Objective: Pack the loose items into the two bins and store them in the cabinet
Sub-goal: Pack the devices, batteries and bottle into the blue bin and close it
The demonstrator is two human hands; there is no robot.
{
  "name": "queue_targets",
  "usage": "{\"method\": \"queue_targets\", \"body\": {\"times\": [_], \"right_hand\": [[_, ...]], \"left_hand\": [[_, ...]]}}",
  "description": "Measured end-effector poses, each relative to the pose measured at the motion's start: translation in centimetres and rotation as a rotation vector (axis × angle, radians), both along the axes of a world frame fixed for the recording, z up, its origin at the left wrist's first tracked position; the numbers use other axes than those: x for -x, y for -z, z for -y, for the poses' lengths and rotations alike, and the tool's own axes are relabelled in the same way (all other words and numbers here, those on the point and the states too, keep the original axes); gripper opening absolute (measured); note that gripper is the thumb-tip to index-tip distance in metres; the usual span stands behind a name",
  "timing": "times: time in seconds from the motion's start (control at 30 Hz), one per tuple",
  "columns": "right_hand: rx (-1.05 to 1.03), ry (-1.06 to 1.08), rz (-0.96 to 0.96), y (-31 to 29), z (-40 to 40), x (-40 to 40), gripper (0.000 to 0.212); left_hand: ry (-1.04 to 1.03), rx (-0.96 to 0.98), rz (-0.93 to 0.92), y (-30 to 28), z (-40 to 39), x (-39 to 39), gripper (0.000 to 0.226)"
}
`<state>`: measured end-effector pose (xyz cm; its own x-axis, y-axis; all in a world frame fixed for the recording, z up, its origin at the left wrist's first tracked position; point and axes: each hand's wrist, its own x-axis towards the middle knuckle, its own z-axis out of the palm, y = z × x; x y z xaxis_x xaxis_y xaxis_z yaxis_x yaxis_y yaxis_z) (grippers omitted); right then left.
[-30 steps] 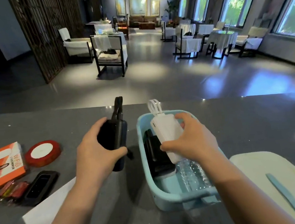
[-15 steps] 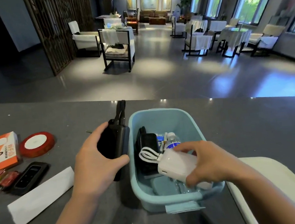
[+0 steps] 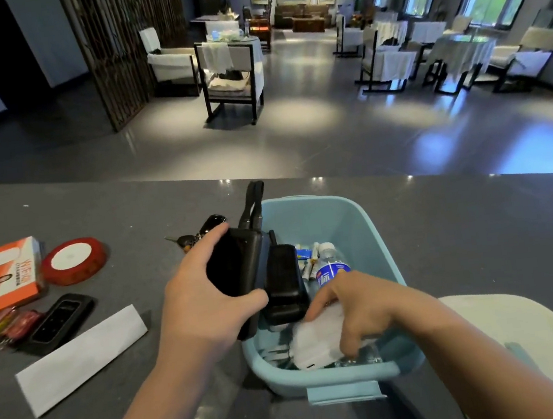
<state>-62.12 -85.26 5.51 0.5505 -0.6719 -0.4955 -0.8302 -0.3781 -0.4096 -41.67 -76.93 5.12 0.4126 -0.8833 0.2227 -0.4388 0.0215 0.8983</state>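
The blue bin (image 3: 349, 221) sat on the tabletop (image 3: 478, 238) right in front of me, and it was filling up: a water bottle (image 3: 330, 265), a black case (image 3: 285, 284) and some small tubes were inside. My right hand (image 3: 365, 306) was down in the bin, fingers curled over a white power bank (image 3: 314, 342), pressing it onto the bottom near the front wall. My left hand (image 3: 203, 303) gripped a black power bank (image 3: 233, 269) at the bin's left rim, strap pointing up, not yet inside by my read.

Plenty was left, I judged. Out on the left of the tabletop lay an orange box (image 3: 0, 275), a red tape roll (image 3: 72, 260), a black remote (image 3: 60, 320), some red wrapped bits beside it and a white paper strip (image 3: 81, 355). A bunch of keys (image 3: 198, 233) lay just behind my left hand. At my right a cream lid (image 3: 541, 334) rested flat. I could see neither a second bin nor the cabinet, so packing was about midway at best, and storing had not begun.
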Motion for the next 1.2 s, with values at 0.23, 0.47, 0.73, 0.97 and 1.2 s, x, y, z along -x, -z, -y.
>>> {"method": "queue_targets", "body": {"times": [0.23, 0.47, 0.73, 0.97, 1.2], "right_hand": [[-0.006, -0.094, 0.078, 1.0, -0.1, 1.2, 0.076], [-0.100, -0.097, 0.118, 1.2, -0.6, 1.9, 0.066], [-0.021, 0.140, 0.333, 1.0, -1.5, 2.3, 0.043], [0.107, 0.551, 0.926, -2.3, -2.9, 0.1, 0.019], [0.015, 0.773, 1.220, -1.5, -4.7, -2.1, 0.014]], "left_hand": [[0.043, 0.009, -0.019, -0.5, -0.2, 1.2, 0.090], [0.100, 0.004, -0.002, -1.1, -0.6, 2.3, 0.090], [0.160, 0.040, 0.019, -1.5, -0.3, 3.5, 0.090], [0.159, 0.117, -0.051, -0.8, 0.2, 5.1, 0.096], [0.131, 0.120, -0.129, 0.3, -0.2, 6.3, 0.102]]}}
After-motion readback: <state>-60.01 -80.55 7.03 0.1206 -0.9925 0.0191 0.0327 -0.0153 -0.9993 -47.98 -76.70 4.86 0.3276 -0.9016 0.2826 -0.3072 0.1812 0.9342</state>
